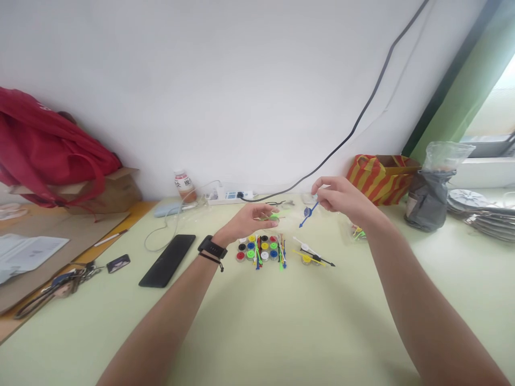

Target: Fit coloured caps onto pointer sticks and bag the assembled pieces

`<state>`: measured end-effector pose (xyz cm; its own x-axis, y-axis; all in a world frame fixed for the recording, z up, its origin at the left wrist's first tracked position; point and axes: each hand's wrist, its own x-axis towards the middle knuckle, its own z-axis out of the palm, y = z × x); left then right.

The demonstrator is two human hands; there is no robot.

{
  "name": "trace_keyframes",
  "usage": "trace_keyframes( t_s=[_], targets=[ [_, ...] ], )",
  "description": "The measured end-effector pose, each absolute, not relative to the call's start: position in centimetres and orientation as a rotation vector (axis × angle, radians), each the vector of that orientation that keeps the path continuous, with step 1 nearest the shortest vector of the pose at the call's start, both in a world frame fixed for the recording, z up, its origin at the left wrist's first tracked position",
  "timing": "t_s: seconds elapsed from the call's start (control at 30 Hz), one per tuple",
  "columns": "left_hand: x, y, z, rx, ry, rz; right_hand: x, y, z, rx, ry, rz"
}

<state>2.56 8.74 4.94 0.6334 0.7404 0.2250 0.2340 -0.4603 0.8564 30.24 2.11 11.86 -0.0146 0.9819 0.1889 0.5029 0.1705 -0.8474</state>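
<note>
My left hand (251, 220), with a black watch on its wrist, is closed at the fingertips on a small green arrow piece (274, 216), partly hidden by the fingers. My right hand (340, 197) pinches the tail of a blue arrow spinner (308, 212), which tilts down to the left above the table. Below my left hand, round discs (264, 256) in several colours stand in columns, with coloured arrows (258, 254) lying between and beside them. To their right, a small group of spinners with white, yellow and black arrows (308, 258) lies on the table.
A black phone (168, 260), keys (76, 276) and a bottle (184, 185) are on the left. A power strip (231, 197) lies by the wall. On the right are a bag of coloured parts (357, 232), a striped bag (380, 179), a grey bag (429, 198) and stacked plates (483, 214).
</note>
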Motion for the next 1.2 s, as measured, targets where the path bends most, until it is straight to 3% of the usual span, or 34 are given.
trace_keyframes(
  t_s=[0.17,0.37,0.57,0.97,1.2],
  targets=[
    [2.7,8.6,4.7,1.935,0.745,0.703,30.3,2.2,12.0,-1.337,-1.541,0.895],
    [3.8,8.2,4.2,1.818,0.664,0.746,30.1,2.6,11.6,-1.487,-1.561,0.600],
    [4.4,8.0,4.0,1.801,0.610,0.803,30.5,2.4,11.7,-1.476,-1.662,0.514],
    [4.3,8.3,3.3,1.844,0.620,0.825,30.5,1.8,12.3,-1.255,-1.468,0.721],
    [4.5,8.2,3.2,1.835,0.615,0.835,30.5,1.6,12.2,-1.290,-1.648,0.797]
  ],
)
